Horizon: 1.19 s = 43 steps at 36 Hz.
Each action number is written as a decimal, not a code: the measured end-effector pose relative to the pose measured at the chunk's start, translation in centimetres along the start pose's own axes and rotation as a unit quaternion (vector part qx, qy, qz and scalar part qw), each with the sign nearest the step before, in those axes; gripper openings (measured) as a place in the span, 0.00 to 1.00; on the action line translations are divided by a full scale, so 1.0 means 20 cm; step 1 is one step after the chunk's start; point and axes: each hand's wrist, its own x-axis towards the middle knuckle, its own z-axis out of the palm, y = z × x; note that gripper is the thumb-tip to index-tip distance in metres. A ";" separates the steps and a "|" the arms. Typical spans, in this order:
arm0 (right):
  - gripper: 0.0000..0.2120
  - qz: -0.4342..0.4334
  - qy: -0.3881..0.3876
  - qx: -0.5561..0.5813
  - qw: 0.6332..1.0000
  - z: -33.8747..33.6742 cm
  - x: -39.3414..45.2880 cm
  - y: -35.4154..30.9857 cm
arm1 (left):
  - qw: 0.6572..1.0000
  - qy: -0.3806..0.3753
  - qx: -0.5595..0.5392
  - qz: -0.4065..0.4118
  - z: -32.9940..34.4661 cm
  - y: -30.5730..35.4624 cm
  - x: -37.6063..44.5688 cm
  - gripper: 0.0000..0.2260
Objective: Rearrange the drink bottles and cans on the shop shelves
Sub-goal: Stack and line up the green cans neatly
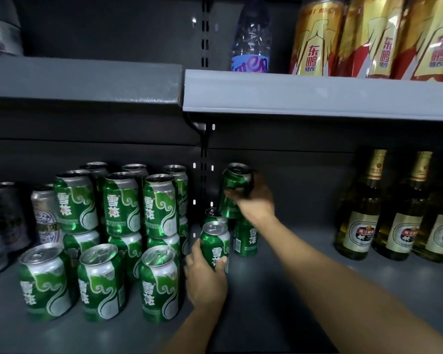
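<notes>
Reference landmark: the dark slotted metal upright [204, 159] at the rear of the grey lower shelf [279, 290]. Just right of the upright's base, the left hand [207, 279] grips a green aluminium beer can with white lettering [214, 245], fingers and thumb curled round its lower body; the can stands upright, lid uppermost, above and in front of the palm. Further right of the upright and higher, the right hand [255, 200] clamps a second green aluminium can [234, 190] from the right side, fingers wrapped across its front; this can is tilted, its top leaning toward the upright, and is held over a standing green can [245, 241]; whether the two touch cannot be determined. A further green can top [212, 212] shows behind the left hand's can. Left of the upright, a block of matching green cans [120, 226] stands two high, with three single cans in front. Far right of the upright stand green glass beer bottles with gold foil necks [361, 213]; on the upper shelf [317, 95], gold-labelled drink bottles [315, 39] and a clear plastic water bottle [251, 39].
</notes>
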 end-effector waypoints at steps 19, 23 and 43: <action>0.40 0.025 -0.071 -0.105 0.992 0.18 0.11 -0.09 | 1.000 -0.014 -0.025 -0.006 -0.01 -0.01 0.02 0.29; 0.41 0.022 -0.077 -0.121 0.989 0.18 0.11 -0.10 | 1.000 -0.012 -0.028 -0.001 -0.01 -0.01 0.02 0.28; 0.33 0.150 -0.029 -0.132 0.979 0.13 -0.13 0.42 | 0.999 -0.023 -0.036 0.004 -0.02 -0.01 0.02 0.29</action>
